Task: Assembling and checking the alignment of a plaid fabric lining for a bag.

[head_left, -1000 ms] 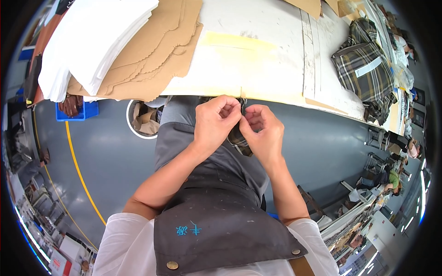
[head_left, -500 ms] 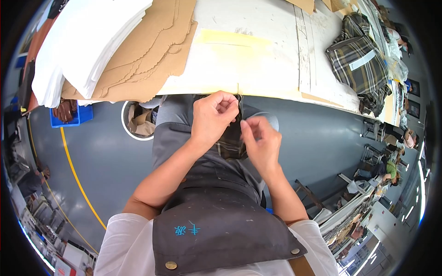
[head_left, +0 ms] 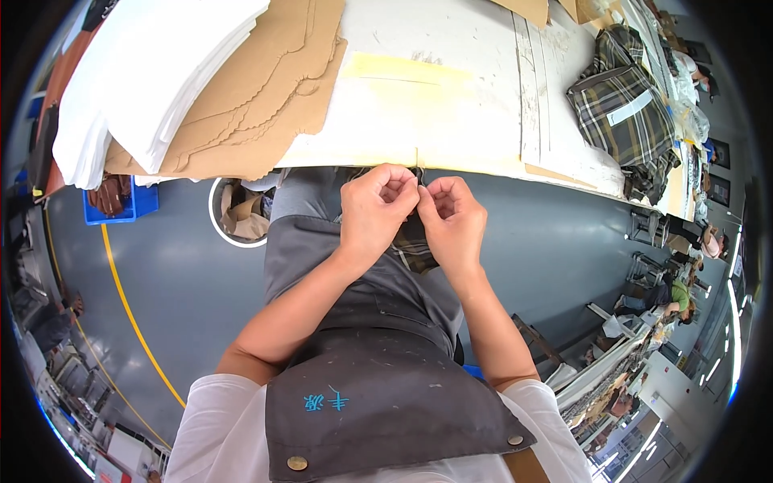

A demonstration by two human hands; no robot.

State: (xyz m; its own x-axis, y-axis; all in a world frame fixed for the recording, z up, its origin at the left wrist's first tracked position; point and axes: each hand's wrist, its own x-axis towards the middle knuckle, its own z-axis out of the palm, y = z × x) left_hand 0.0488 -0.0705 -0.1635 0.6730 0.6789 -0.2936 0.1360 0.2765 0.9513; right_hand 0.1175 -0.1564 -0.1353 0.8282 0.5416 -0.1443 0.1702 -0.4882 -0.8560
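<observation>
A white table (head_left: 483, 121) carries stacked brown card patterns (head_left: 258, 105) at its left, with white sheets (head_left: 153, 80) piled over them. A pale yellow strip (head_left: 407, 68) lies near the middle (flat on the top). Folded plaid cloth (head_left: 624, 113) sits at the right end.

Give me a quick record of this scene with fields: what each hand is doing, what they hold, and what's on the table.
left hand: pinching the plaid fabric piece, fingers curled
right hand: pinching the same piece, close beside the left hand
position: hands at the near edge of the table
on table: white sheet stack, cardboard patterns, folded plaid cloth
floor: blue bin, round bin
clothing: dark apron
</observation>
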